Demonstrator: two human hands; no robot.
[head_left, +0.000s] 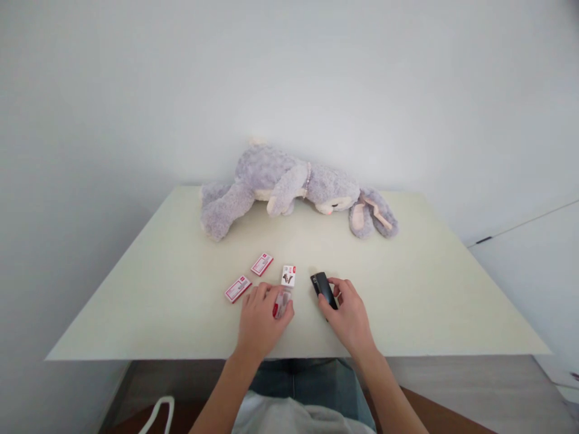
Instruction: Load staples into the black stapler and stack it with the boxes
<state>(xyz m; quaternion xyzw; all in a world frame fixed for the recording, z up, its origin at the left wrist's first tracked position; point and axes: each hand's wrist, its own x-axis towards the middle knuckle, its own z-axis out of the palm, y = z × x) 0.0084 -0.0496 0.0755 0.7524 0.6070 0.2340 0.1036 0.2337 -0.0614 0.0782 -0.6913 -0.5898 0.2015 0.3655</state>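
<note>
Near the table's front edge, my left hand (pixel 260 316) is closed around a small clear-and-red package (pixel 283 303), its contents too small to make out. Just beyond it lies a small white box (pixel 288 275) with a red corner and a dark picture. To the left are two flat red-and-white boxes, one (pixel 237 289) close to my left fingers and the other (pixel 262 264) farther back. My right hand (pixel 350 313) grips a black stapler (pixel 324 288) from its right side, thumb on the near end. The stapler points away from me, angled left.
A lilac plush rabbit (pixel 271 172) lies on its side along the back of the pale table (pixel 429 295), against the white wall (pixel 289 72). Below the front edge are my legs and a white curved piece (pixel 165 407) at lower left.
</note>
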